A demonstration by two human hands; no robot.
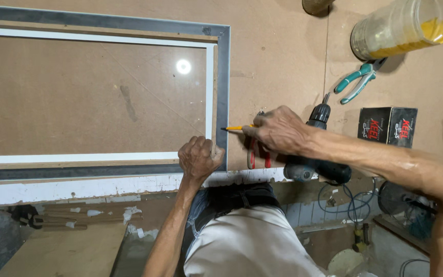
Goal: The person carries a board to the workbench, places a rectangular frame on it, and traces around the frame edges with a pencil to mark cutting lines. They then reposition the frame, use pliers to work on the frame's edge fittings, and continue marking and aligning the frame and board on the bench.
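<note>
The right hand [279, 131] pinches a yellow pencil [238, 127], tip at the outer edge of the grey frame [223, 97]; the left hand [199, 157], curled shut, presses the frame's near corner onto the surface [278, 51]. The frame looks light, rigid, with a fragile glass pane: best held by its rails. Red-handled pliers [252, 154] and a drill [314, 154] lie under the right hand; teal pliers [357, 82], jar [406, 25] beyond.

A brown fibreboard bench [278, 46] is filling the upper part of the view, its front edge [78, 190] showing chipped white paint. Below that edge, a loose board [62, 251] is lying on the floor among wood scraps [62, 220], while blue cables [355, 200] are trailing beneath the bench's right end. A round lamp reflection [183, 66] is glinting above.
</note>
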